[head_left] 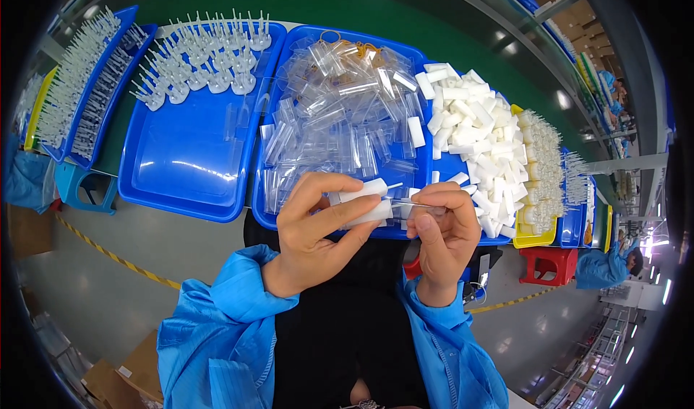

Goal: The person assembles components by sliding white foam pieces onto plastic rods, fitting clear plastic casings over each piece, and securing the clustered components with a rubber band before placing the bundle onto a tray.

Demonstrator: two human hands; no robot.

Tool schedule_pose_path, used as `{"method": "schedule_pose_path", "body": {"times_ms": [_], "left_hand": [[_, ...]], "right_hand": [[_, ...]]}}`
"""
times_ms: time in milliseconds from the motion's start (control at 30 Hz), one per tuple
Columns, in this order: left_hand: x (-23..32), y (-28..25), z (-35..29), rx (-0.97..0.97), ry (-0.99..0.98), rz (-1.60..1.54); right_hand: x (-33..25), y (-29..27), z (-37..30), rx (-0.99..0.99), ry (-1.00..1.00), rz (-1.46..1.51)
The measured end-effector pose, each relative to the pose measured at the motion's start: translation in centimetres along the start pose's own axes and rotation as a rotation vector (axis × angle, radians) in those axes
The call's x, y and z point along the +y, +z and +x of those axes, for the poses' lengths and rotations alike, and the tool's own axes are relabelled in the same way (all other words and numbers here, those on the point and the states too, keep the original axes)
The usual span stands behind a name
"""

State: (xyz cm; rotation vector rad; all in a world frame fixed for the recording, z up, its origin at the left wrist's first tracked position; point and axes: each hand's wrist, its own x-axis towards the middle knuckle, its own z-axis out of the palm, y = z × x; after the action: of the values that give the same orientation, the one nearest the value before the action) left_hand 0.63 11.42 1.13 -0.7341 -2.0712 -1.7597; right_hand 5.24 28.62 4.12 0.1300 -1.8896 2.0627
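My left hand (314, 217), fingers closed, grips white foam-like pieces (372, 189), one above the other, with a thin white stick poking out to the right. Opposite it, my right hand (444, 228) pinches a small transparent plastic sleeve (418, 205) between thumb and fingers. The sleeve's left end meets or overlaps the white pieces; I cannot tell whether it is around them. Both hands are above the near edge of a blue tray (264, 217) heaped with transparent plastic sleeves (325, 131). Loose white pieces (499, 141) are piled just right of that tray.
To the left, another blue tray (184, 156) bears several white stemmed parts (217, 55) standing upright at its far side. More trays of stemmed parts (79, 84) stand farther left. A yellow tray (536, 237) lies right of the white pile. Red (546, 266) and blue stools (83, 188) stand below.
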Motion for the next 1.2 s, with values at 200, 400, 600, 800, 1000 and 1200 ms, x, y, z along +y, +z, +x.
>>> {"method": "schedule_pose_path", "body": {"times_ms": [200, 400, 600, 800, 1000, 1200], "left_hand": [[0.0, 0.1, -0.2, -0.01, 0.03, 0.024], [0.7, -0.2, 0.3, -0.037, 0.088, 0.142], [0.5, -0.2, 0.0, -0.031, 0.063, 0.118], [0.3, -0.1, 0.2, -0.024, 0.057, 0.044], [0.5, 0.1, 0.3, -0.018, 0.107, 0.086], [0.9, 0.1, 0.0, -0.112, 0.001, -0.001]], "right_hand": [[-0.1, -0.1, -0.2, 0.01, 0.024, 0.0], [-0.1, -0.1, -0.2, 0.015, 0.045, -0.003], [-0.1, -0.2, -0.1, 0.002, 0.057, -0.042], [-0.2, 0.3, -0.1, 0.009, 0.043, -0.118], [0.6, 0.0, -0.2, 0.025, 0.063, -0.066], [2.1, 0.8, 0.1, 0.126, 0.038, -0.014]]}}
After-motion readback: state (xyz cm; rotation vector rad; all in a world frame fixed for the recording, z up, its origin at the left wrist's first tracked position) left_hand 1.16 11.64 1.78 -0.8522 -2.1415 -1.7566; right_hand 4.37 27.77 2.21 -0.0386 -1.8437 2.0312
